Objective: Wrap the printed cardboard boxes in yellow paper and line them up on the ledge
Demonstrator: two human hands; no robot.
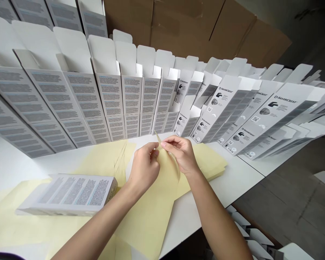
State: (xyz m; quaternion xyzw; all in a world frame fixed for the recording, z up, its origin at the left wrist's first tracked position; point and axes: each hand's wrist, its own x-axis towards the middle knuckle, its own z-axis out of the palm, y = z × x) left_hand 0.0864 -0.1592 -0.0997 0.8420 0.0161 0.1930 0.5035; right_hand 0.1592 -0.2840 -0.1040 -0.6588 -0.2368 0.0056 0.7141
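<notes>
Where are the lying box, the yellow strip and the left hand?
lying box (70, 193): head view, printed top face.
yellow strip (158, 140): head view, pointed tip above the pinching fingertips.
left hand (143, 168): head view, back of the hand.

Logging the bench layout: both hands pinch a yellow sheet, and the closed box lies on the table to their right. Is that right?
Not quite: the head view shows the closed box lying to the left of the hands, not the right. The left hand and right hand do both pinch a yellow sheet above the table.
</notes>
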